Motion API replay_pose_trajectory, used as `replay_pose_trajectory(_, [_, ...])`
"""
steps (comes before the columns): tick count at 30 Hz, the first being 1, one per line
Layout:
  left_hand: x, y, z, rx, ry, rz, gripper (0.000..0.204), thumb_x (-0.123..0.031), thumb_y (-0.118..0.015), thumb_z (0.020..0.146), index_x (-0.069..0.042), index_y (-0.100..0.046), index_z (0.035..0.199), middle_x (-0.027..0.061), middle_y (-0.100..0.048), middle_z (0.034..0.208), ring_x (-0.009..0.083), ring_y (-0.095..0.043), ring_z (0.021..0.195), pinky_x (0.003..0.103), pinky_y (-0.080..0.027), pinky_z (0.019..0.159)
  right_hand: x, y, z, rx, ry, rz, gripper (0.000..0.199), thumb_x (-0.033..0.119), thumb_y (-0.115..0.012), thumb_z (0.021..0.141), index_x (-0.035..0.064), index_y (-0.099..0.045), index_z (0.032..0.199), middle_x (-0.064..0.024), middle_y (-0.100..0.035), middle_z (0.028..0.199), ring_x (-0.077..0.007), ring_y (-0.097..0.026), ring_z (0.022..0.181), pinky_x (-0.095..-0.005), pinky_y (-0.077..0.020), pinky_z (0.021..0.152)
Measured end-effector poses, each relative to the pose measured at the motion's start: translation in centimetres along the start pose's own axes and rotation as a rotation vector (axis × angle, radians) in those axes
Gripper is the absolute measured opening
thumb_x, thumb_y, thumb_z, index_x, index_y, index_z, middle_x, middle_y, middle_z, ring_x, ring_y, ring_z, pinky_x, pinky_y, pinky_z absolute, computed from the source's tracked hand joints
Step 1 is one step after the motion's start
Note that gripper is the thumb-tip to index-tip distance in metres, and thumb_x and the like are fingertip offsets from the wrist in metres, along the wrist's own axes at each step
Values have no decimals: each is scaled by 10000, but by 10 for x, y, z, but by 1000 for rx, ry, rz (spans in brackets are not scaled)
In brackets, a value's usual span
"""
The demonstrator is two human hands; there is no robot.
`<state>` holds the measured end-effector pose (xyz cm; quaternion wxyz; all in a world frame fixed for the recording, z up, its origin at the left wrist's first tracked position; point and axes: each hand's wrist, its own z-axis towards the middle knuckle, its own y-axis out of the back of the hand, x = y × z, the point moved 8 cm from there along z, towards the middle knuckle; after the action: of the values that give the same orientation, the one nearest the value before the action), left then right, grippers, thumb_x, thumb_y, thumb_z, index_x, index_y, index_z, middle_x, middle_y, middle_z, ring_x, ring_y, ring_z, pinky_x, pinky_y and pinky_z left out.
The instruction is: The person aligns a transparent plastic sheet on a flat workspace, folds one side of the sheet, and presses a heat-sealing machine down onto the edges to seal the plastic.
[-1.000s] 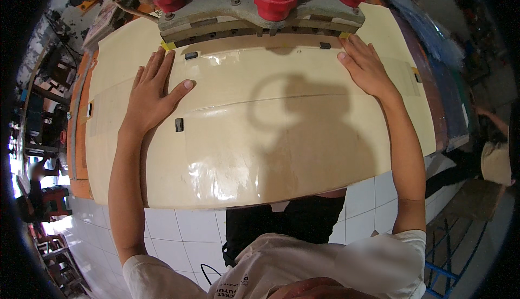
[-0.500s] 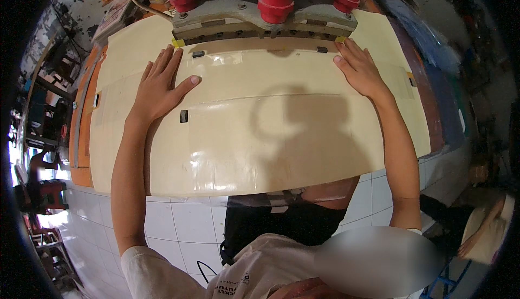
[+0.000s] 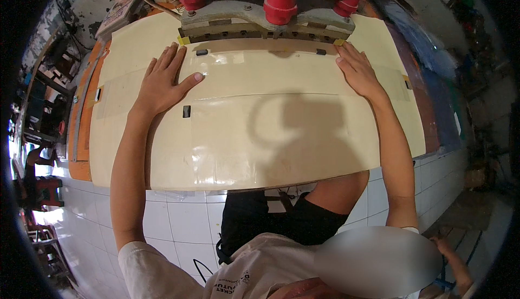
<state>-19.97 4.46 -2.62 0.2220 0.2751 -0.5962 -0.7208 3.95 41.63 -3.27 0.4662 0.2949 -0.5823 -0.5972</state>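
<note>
A large cream sheet (image 3: 249, 142), glossy in places and crossed by a seam, lies spread before me. My left hand (image 3: 165, 79) rests flat on its left side, fingers spread and pointing forward, thumb toward the middle. On the right side my right hand (image 3: 358, 71) also lies flat, fingertips close to a yellow tab (image 3: 339, 42) at the end of a metal press bar (image 3: 260, 34). Another yellow tab (image 3: 184, 40) is just ahead of my left fingertips. Small black pieces (image 3: 202, 52) are stuck on the sheet. Neither hand grips anything.
Above the bar sits a grey press head (image 3: 227, 20) with red fittings (image 3: 280, 7). An orange board with a metal strip (image 3: 79, 104) borders the left; clear and blue plastic film (image 3: 436, 77) lies at the right. Another person's arm (image 3: 455, 266) shows at lower right.
Both hands keep their places on the sheet while the view shifts slightly. My right leg shows farther out below the sheet's front edge. The other person at lower right has moved.
</note>
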Motion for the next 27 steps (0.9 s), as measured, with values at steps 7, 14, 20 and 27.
replay_pose_trajectory(7, [1,1,-2,-8,0,-5,927,-692,-501,906,-76,-294,1568,190,-240,1631,292,-178,1532,448,-121,1249,-2,-1,2,-34,-3,17,550,355,-393,1028,68,-448,1493,-126,-317,1618,-281,-240,1517,-514,-148,1224])
replay_pose_trajectory(14, [1,-1,2,-7,-3,19,961,-707,-495,898,-48,-284,1564,185,-236,1633,286,-173,1534,446,-117,1251,-10,0,1,-71,23,47,537,299,-423,1016,62,-435,1497,-112,-339,1610,-281,-273,1502,-496,-170,1224])
replay_pose_trajectory(20, [6,1,-2,-1,16,5,968,-702,-504,896,-36,-281,1562,201,-243,1627,299,-180,1531,448,-119,1251,-2,2,1,-58,13,46,526,284,-427,1015,53,-445,1487,-113,-353,1602,-289,-291,1493,-462,-178,1226])
replay_pose_trajectory(27, [-1,1,-3,-37,-9,-10,1010,-740,-482,890,6,-298,1545,214,-264,1614,311,-208,1521,448,-134,1246,-14,1,-1,-79,-13,72,497,232,-461,1013,14,-473,1459,-153,-378,1581,-302,-302,1487,-442,-187,1221])
